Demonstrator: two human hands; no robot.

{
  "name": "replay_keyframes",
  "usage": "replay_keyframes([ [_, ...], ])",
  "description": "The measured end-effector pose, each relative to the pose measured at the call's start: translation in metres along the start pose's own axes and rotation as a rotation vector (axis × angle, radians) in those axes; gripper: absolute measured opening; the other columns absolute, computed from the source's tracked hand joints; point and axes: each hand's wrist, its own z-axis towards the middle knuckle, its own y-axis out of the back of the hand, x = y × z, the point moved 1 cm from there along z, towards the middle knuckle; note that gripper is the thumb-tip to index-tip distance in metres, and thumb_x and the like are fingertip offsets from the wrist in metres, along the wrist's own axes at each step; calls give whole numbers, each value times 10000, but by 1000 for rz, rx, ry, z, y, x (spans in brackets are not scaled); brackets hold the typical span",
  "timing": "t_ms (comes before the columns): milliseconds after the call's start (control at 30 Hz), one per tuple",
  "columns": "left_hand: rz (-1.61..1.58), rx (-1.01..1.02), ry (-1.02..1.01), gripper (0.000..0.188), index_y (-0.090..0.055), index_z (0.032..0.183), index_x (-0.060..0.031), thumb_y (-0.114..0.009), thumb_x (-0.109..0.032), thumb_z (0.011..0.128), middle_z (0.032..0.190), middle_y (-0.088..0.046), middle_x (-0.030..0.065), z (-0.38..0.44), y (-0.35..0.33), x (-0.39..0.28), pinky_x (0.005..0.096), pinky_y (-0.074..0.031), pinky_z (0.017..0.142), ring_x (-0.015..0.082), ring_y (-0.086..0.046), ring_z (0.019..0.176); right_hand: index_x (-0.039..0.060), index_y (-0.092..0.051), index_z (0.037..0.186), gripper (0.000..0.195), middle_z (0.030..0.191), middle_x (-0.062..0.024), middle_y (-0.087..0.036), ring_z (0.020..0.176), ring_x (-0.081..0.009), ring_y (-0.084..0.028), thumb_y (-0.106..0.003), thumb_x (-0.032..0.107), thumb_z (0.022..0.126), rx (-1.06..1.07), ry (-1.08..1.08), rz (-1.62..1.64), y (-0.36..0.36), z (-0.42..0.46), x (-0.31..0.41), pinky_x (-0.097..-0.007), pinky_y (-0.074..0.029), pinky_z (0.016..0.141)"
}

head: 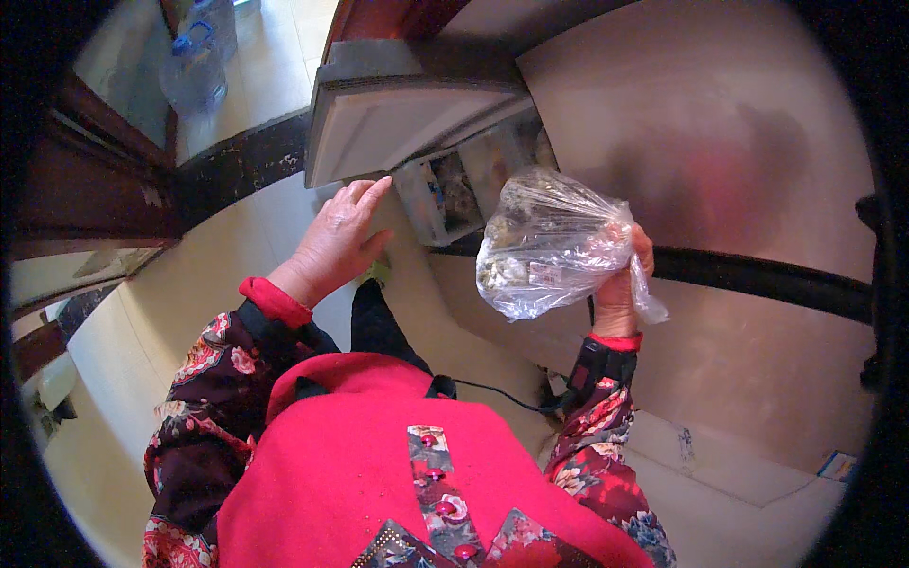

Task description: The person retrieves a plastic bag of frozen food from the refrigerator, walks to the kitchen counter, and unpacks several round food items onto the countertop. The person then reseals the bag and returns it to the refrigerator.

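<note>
My right hand (616, 298) grips the gathered neck of a clear plastic bag (550, 248). Pale, greenish lumps show through the film, along with a small printed label. What the lumps are cannot be made out. My left hand (341, 234) is empty, thumb apart from the fingers, its fingertips close to the lower edge of an open refrigerator door (405, 128); whether they touch is unclear. Just beyond both hands, a see-through freezer drawer (444, 199) with packed contents shows in the open compartment.
A glossy refrigerator front (710, 142) with a dark horizontal band fills the right side. Large clear water bottles (195, 71) stand on the floor at upper left, past a dark threshold (241, 153). A black cord (504, 394) runs beside my body.
</note>
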Motion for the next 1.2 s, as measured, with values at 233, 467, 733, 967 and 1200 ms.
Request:
replay_keyframes([
  [233, -85, 49, -147, 681, -383, 1347, -23, -694, -153, 755, 1274, -461, 184, 29, 15, -58, 409, -447, 942, 365, -508, 1131, -1, -598, 1066, 371, 916, -30, -629, 782, -111, -570, -597, 280, 823, 127, 27, -516, -34, -9, 15, -258, -459, 719],
  [467, -73, 217, -271, 948, -252, 1437, -77, -788, -200, 665, 1410, -364, 165, 53, 20, -127, 414, -491, 910, 379, -498, 1175, 17, -629, 985, 266, 812, -15, -639, 731, -71, -571, -697, 179, 785, 249, -10, -1054, -83, -1, -13, -268, -491, 619],
  [733, -209, 270, -35, 1097, -151, 1476, -87, -834, -155, 620, 1313, -482, 210, 57, 11, -131, 408, -503, 857, 392, -572, 1087, -32, -585, 982, 334, 831, -211, -644, 770, -297, -660, -674, 174, 736, 432, 51, -1103, -100, -2, -43, -366, -509, 681],
  [967, -256, 189, 67, 741, -385, 1339, -119, -757, -114, 698, 977, -650, 183, 48, -9, -106, 403, -531, 724, 363, -652, 890, -11, -546, 882, 309, 833, -223, -626, 817, -398, -620, -643, 238, 728, 458, 87, -1079, -103, -2, -62, -450, -500, 739],
  [1200, -262, 215, 91, 606, -460, 1240, -112, -745, -90, 705, 972, -645, 194, 37, -3, -98, 409, -529, 725, 373, -645, 899, -13, -589, 1014, 363, 895, -171, -646, 811, -281, -643, -686, 241, 775, 521, 10, -994, -105, -6, -61, -359, -511, 746],
])
